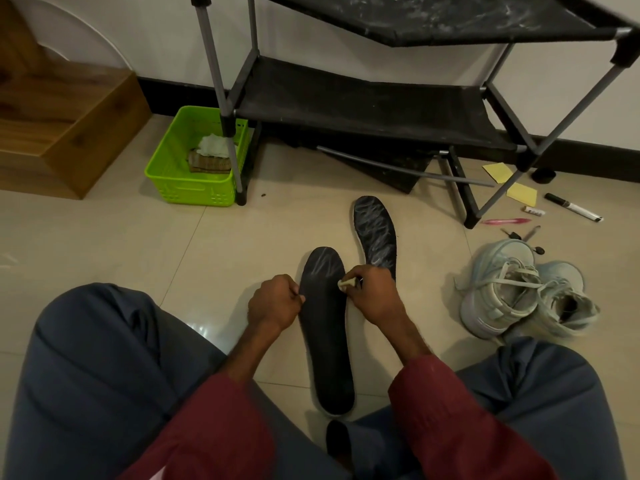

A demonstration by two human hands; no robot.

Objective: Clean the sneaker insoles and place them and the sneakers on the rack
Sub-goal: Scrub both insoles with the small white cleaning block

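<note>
A black insole [327,341] lies lengthwise on the tiled floor between my knees, with white streaks near its toe end. My left hand [273,303] pinches its left edge. My right hand [372,294] grips a small pale wad of cloth [345,283] and presses it on the insole's right edge. A second black insole [375,233], heavily streaked with white, lies just beyond my right hand. Two pale blue sneakers [519,292] sit on the floor to the right. The black shoe rack [363,105] stands against the wall ahead.
A green plastic basket [194,161] holding rags sits left of the rack's leg. A wooden step [59,126] is at the far left. A loose rack shelf and rod [398,166] lie under the rack. Yellow papers [521,194], a marker [571,206] and small items litter the floor at right.
</note>
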